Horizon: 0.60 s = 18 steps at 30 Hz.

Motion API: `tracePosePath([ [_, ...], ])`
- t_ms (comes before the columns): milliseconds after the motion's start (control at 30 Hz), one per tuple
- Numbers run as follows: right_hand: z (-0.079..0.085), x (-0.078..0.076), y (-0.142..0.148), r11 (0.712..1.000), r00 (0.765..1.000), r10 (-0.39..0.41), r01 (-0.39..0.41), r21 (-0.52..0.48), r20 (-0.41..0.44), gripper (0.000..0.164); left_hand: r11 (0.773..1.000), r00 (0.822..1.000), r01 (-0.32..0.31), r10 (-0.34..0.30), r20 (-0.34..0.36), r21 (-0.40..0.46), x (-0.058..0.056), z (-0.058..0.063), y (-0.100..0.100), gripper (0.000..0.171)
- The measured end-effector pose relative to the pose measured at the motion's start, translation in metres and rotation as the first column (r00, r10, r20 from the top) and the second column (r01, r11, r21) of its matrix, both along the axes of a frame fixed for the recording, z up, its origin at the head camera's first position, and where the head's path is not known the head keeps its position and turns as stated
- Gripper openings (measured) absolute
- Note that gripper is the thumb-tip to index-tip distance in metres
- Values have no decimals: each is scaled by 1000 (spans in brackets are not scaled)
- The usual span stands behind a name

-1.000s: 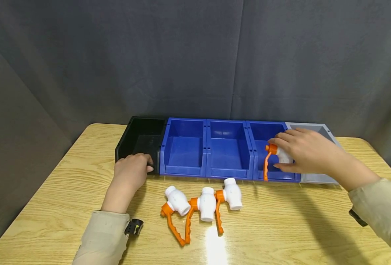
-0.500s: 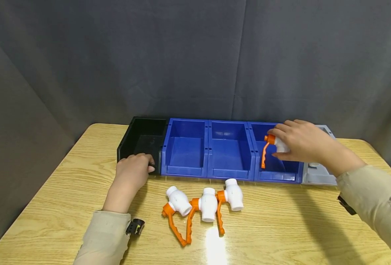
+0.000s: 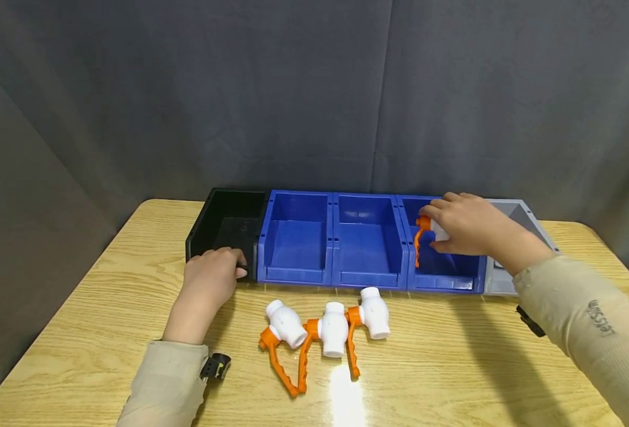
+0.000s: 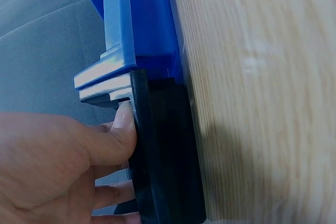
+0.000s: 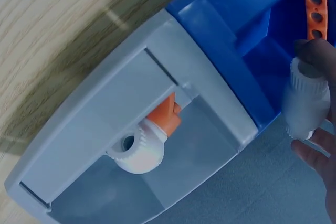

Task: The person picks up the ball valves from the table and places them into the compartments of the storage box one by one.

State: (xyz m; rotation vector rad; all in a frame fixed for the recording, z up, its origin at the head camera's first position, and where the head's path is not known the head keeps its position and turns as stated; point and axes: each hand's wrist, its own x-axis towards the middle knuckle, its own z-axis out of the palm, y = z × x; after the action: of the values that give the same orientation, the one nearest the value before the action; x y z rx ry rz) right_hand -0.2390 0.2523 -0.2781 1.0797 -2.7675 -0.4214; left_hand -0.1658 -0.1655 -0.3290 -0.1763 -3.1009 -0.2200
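My right hand [image 3: 466, 222] holds a white ball valve [image 5: 307, 98] with an orange handle [image 3: 418, 246] over the rightmost blue bin [image 3: 447, 283]. In the right wrist view, the thumb and fingers lie around the valve's white body. My left hand [image 3: 211, 276] grips the front rim of the black bin [image 4: 157, 145], thumb on one side of the wall and fingers on the other. Three more ball valves, a left one [image 3: 287, 325], a middle one [image 3: 334, 331] and a right one [image 3: 374, 314], lie on the table before the bins.
A grey bin [image 5: 100, 129] at the row's right end holds another ball valve [image 5: 139, 153]. Two more blue bins, the left one [image 3: 295, 246] and the middle one [image 3: 367, 246], stand between the black and rightmost blue bins. A dark curtain [image 3: 314, 95] hangs behind the wooden table [image 3: 106, 284].
My right hand has moved left and slightly back with the ball valve, from beside the grey bin to farther over the rightmost blue bin. The left hand stays on the black bin.
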Motion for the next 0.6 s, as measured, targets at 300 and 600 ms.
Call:
tracePosePath([
  [300,-13,-2,-7,999,999,34,-34,26,8,57,1000,1000,6,-6,-6,0,1,0,-1,15],
  [600,-25,-4,-16,997,998,61,-62,49,7,50,1000,1000,3,-3,-8,-3,1,0,-2,15],
])
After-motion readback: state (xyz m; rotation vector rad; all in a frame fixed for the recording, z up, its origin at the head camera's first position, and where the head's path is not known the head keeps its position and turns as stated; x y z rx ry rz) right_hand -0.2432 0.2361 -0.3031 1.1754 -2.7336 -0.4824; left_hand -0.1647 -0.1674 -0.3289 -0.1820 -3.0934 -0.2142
